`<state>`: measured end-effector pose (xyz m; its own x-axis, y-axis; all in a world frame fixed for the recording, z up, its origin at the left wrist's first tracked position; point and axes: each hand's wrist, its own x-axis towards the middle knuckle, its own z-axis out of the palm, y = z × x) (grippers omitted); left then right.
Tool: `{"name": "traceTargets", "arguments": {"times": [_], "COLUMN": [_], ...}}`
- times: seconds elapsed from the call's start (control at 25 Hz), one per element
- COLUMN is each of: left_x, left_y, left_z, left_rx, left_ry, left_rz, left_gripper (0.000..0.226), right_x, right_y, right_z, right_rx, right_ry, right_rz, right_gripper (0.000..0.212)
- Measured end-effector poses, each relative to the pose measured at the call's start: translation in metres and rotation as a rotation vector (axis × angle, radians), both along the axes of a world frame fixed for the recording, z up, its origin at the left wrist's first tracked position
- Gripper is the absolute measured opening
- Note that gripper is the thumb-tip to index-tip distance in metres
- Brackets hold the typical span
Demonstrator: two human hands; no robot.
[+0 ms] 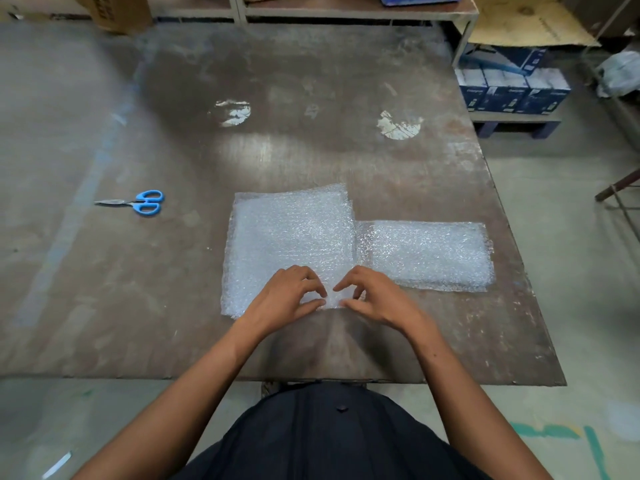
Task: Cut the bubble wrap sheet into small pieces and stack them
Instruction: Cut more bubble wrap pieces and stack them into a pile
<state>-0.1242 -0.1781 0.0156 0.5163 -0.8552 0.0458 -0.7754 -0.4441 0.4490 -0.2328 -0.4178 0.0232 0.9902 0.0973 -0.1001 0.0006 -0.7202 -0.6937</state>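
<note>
Here both forearms reach forward, the left hand (289, 299) and right hand (372, 299) meeting with curled fingers (313, 284) pinching the near edge of the bubble wrap stack (291, 237) lying on the table (311, 150).

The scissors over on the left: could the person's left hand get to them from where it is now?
Probably yes. The scissors lie in the open on the table, with nothing between them and the left hand, though that hand is busy pinching the bubble wrap.
</note>
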Motion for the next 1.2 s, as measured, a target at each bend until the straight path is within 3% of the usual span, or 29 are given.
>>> {"name": "traceTargets", "arguments": {"times": [0.08, 0.16, 0.32, 0.4, 0.48, 0.6, 0.8, 0.92, 1.0, 1.08, 1.2], "left_x": [0.001, 0.001, 0.004, 0.018, 0.032, 0.047, 0.053, 0.063, 0.068, 0.074, 0.087], "left_y": [0.002, 0.001, 0.009, 0.023, 0.044, 0.066, 0.074, 0.082, 0.083, 0.086, 0.084], "left_z": [0.0, 0.002, 0.002, 0.001, 0.006, 0.022, 0.026, 0.025, 0.022, 0.022, 0.023], "left_rx": [-0.049, -0.111, -0.038, -0.033, -0.119, -0.186, -0.28, -0.13, -0.148, -0.28, -0.558], "left_ry": [0.064, 0.108, -0.043, -0.062, 0.064, 0.403, 0.452, 0.404, 0.411, 0.568, 0.778], "left_rz": [0.024, 0.092, 0.218, 0.311, 0.409, 0.413, 0.442, 0.318, 0.31, 0.454, 0.663], "left_gripper": [0.017, 0.017, 0.036, 0.027, 0.019, 0.022, 0.023, 0.058, 0.038, 0.018, 0.022], "right_x": [0.0, 0.004, 0.024, 0.036, 0.048, 0.06, 0.077, 0.087, 0.095, 0.106, 0.124], "right_y": [0.004, 0.009, 0.017, 0.021, 0.023, 0.024, 0.031, 0.028, 0.018, 0.009, -0.003], "right_z": [0.009, 0.017, 0.027, 0.03, 0.035, 0.039, 0.039, 0.036, 0.034, 0.034, 0.035], "right_rx": [0.007, -0.006, 0.095, 0.189, 0.247, 0.317, 0.546, 0.6, 0.596, 0.617, 0.638], "right_ry": [-0.006, -0.01, -0.007, 0.01, 0.015, 0.046, 0.069, 0.079, 0.09, 0.099, 0.104], "right_rz": [-0.064, -0.159, -0.367, -0.488, -0.556, -0.573, -0.596, -0.662, -0.712, -0.738, -0.73], "right_gripper": [0.013, 0.017, 0.016, 0.016, 0.016, 0.017, 0.021, 0.023, 0.023, 0.024, 0.029]}}
